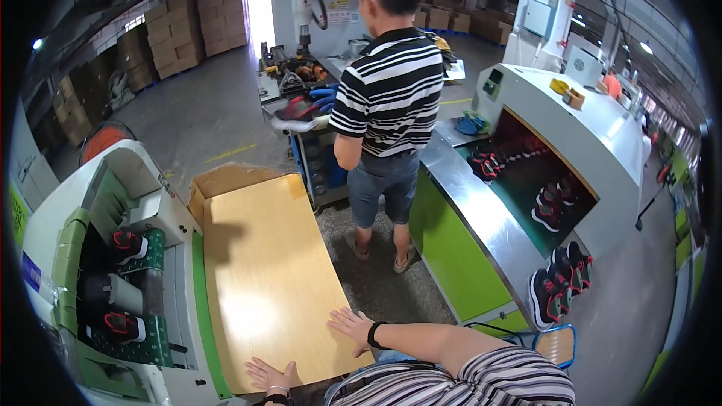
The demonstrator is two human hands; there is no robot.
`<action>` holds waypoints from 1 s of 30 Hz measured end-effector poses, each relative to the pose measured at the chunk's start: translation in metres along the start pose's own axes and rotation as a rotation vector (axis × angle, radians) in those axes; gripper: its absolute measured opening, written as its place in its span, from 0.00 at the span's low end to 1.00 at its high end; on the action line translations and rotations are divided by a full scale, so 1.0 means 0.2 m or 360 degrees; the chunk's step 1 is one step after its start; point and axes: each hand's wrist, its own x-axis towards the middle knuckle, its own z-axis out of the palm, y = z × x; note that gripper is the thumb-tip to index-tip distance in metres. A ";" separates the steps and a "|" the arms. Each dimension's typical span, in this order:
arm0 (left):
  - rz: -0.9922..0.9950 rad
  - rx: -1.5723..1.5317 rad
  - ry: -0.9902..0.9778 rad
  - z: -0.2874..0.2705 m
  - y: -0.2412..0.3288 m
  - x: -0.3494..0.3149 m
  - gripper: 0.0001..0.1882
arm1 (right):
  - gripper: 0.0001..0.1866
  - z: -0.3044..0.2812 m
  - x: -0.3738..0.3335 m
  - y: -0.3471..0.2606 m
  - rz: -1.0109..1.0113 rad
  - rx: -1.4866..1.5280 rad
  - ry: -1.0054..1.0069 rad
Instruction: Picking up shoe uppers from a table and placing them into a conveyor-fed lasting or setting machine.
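Observation:
My left hand (269, 376) lies flat on the near edge of a light wooden tabletop (274, 256), fingers spread and holding nothing. Farther right, my right hand (353, 328) rests on the same board near its right corner, fingers apart, with a black band at the wrist. Left of the board stands a white machine (169, 233) with a green conveyor. On that conveyor sit one black and red sneaker (129, 246) at the back and another sneaker (122, 327) nearer me.
A co-worker in a striped shirt (395, 94) stands ahead, facing a workbench (323, 158). At right, a metal-topped conveyor (470, 210) runs from a white tunnel machine (571, 135), with several sneakers (556, 286) at its near end. A blue-framed stool (556, 346) stands near my right side.

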 end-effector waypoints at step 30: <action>0.0171 -0.0958 0.1082 -0.25 0.20 0.29 0.52 | 0.67 -0.16 0.09 0.00 -0.0204 -0.0386 -0.0131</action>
